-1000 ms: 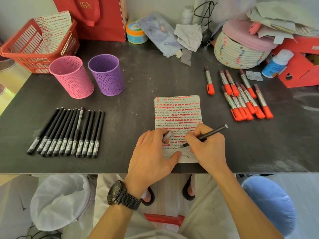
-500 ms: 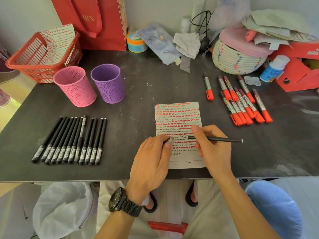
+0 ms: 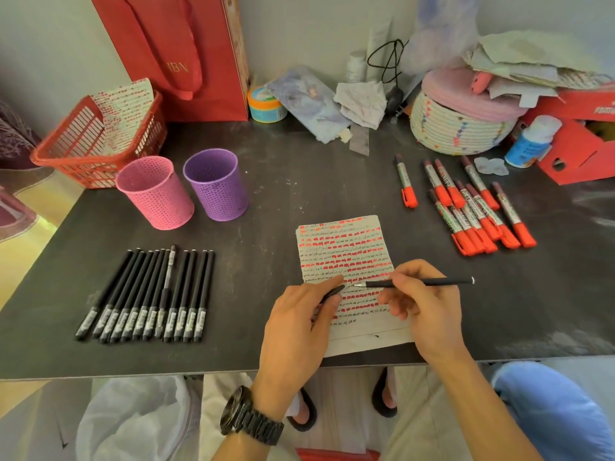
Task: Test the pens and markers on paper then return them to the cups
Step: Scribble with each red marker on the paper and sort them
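Observation:
A sheet of paper (image 3: 346,247) full of red marks and black scribbles lies near the table's front edge. My right hand (image 3: 422,307) pinches an uncapped black pen (image 3: 422,282), held level with its tip pointing left over the paper. My left hand (image 3: 299,324) holds the pen's black cap (image 3: 332,292), its open end close to the tip. A row of capped black pens (image 3: 149,294) lies at the left. Several red-capped markers (image 3: 466,207) lie at the right. A pink cup (image 3: 154,191) and a purple cup (image 3: 216,183) stand upright behind the pens.
A red basket (image 3: 90,141) with a marked sheet stands at the far left, with a red bag (image 3: 186,54) behind the cups. A woven lidded basket (image 3: 459,124), a white bottle (image 3: 532,141) and red boxes (image 3: 579,141) crowd the back right. The dark table's front edge (image 3: 133,371) runs below my hands.
My right hand lifted the pen from its writing slant and turned it level, tip toward the left. My left hand brought the cap up near the tip.

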`<action>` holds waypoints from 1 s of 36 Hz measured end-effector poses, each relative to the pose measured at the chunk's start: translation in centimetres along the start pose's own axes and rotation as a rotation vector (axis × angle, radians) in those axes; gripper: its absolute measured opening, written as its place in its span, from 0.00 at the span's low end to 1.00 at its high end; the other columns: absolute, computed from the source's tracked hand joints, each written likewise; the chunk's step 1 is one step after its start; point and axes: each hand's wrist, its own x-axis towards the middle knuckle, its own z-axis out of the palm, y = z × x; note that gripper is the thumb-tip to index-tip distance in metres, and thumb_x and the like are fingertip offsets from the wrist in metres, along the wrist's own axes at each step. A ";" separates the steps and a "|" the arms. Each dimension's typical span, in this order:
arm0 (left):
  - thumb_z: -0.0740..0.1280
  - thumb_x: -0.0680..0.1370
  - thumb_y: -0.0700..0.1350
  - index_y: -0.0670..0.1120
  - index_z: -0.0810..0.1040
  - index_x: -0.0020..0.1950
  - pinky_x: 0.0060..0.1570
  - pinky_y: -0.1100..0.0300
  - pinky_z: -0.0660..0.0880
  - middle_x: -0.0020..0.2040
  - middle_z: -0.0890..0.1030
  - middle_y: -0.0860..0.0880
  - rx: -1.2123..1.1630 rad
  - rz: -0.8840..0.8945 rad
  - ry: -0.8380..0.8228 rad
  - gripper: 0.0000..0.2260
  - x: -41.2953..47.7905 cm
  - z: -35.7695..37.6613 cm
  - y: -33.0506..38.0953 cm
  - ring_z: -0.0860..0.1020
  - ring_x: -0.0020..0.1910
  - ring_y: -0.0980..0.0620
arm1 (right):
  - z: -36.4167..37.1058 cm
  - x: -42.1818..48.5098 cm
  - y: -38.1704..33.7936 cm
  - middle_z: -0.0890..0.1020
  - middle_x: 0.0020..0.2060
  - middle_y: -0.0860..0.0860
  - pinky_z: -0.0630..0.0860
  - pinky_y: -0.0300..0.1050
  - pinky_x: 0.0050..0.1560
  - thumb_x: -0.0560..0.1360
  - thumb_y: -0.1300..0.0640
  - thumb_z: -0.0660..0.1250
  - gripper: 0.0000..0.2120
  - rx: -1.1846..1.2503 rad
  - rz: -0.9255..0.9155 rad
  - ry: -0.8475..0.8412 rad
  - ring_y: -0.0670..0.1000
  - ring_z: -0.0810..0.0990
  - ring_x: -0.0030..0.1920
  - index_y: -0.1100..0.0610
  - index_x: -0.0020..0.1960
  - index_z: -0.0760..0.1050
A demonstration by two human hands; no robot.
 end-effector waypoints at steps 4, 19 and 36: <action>0.57 0.80 0.62 0.60 0.76 0.68 0.57 0.65 0.72 0.57 0.75 0.71 0.010 0.019 0.005 0.19 0.0 0.0 0.0 0.73 0.58 0.65 | 0.1 0.0 0.0 0.83 0.30 0.57 0.71 0.36 0.27 0.69 0.49 0.69 0.06 0.008 -0.002 0.001 0.49 0.77 0.26 0.51 0.38 0.80; 0.55 0.81 0.63 0.65 0.71 0.64 0.53 0.63 0.76 0.57 0.71 0.77 -0.019 0.035 0.022 0.14 -0.1 0.1 -0.1 0.73 0.58 0.65 | -0.2 -0.1 0.5 0.82 0.30 0.57 0.71 0.36 0.29 0.68 0.55 0.68 0.06 0.009 -0.036 -0.023 0.49 0.75 0.27 0.57 0.41 0.78; 0.59 0.81 0.59 0.63 0.75 0.64 0.55 0.68 0.72 0.58 0.72 0.74 0.001 0.076 0.036 0.13 -0.2 0.2 -0.4 0.73 0.59 0.66 | -0.2 -0.2 0.7 0.83 0.31 0.57 0.73 0.34 0.32 0.68 0.56 0.68 0.07 -0.077 -0.047 -0.111 0.46 0.78 0.29 0.60 0.42 0.77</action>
